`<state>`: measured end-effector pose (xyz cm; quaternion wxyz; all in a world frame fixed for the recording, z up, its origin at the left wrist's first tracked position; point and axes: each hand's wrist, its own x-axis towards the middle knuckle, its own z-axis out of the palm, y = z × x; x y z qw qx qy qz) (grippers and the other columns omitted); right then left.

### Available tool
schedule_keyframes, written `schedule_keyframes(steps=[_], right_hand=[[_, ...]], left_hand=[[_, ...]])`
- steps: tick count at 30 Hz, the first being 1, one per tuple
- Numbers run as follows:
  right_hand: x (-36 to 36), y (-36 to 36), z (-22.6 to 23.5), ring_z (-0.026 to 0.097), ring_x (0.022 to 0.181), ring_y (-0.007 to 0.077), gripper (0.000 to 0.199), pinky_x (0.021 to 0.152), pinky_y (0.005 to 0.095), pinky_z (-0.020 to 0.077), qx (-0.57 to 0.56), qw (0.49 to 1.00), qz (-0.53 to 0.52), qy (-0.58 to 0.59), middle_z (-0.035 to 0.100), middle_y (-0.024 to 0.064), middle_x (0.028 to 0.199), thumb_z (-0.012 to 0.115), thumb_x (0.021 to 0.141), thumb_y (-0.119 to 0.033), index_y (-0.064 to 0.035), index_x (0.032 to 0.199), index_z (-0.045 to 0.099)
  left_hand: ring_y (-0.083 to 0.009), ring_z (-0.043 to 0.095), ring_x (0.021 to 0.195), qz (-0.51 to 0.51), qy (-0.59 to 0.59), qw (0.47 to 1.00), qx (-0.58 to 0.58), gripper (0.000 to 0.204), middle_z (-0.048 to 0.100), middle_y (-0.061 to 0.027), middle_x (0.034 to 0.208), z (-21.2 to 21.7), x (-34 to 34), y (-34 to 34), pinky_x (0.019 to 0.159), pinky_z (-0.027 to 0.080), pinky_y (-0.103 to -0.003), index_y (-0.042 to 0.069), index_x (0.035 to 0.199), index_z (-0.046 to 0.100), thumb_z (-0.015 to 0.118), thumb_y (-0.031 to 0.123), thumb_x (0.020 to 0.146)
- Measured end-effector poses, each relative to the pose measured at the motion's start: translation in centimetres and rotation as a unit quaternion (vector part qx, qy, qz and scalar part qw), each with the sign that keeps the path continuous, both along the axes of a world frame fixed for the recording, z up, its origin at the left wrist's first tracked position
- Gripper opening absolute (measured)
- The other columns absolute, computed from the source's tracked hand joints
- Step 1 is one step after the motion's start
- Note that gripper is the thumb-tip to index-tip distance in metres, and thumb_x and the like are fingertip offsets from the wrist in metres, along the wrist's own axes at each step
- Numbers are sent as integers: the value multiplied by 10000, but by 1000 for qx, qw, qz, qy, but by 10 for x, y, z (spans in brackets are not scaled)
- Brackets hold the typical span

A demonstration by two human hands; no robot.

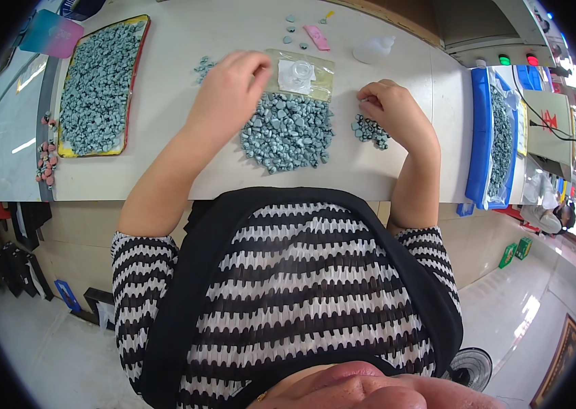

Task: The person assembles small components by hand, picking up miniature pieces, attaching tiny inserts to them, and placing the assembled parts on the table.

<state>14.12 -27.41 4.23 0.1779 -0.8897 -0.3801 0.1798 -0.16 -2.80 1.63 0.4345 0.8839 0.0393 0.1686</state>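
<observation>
A heap of small grey-green stones (289, 133) lies on the white worktable in front of me. My left hand (235, 85) hovers at the heap's upper left edge, its fingers curled inward and the fingertips mostly hidden. Beside it sits a small cluster of similar stones (203, 70). To the right, my right hand (391, 105) is bent over a smaller pile of stones (371, 133), thumb and fingers drawn together; whatever is between them is too small to make out. Behind the heap, a small clear round dish (299, 72) rests on a yellowish transparent sheet (324, 76).
A yellow-and-red-rimmed tray (128, 112) full of stones stands at the left. At the right is a blue bin (478, 136) holding more stones. A white squeeze bottle (374, 50) and a pink slip (316, 37) lie farther back. Reddish beads (47, 163) line the left edge.
</observation>
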Motion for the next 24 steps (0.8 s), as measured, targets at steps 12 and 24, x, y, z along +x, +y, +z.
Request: schedule_keyframes(steps=[12,24], right_hand=[[-10,23,2,655,809,264,137,726,325,511,170,980,-72,80,667,150,913,635,880,-89,-6,988,643],[-37,43,-9,642,763,104,152,681,245,529,326,912,-94,229,691,67,903,710,847,-53,3,988,703]], left_hand=[[-378,587,824,96,56,962,251,124,611,-177,859,-23,1,29,745,478,-440,-15,930,624,640,6,809],[-91,595,766,39,67,990,-118,123,671,-44,871,14,-1,-13,706,490,-235,-1,986,642,643,43,871]])
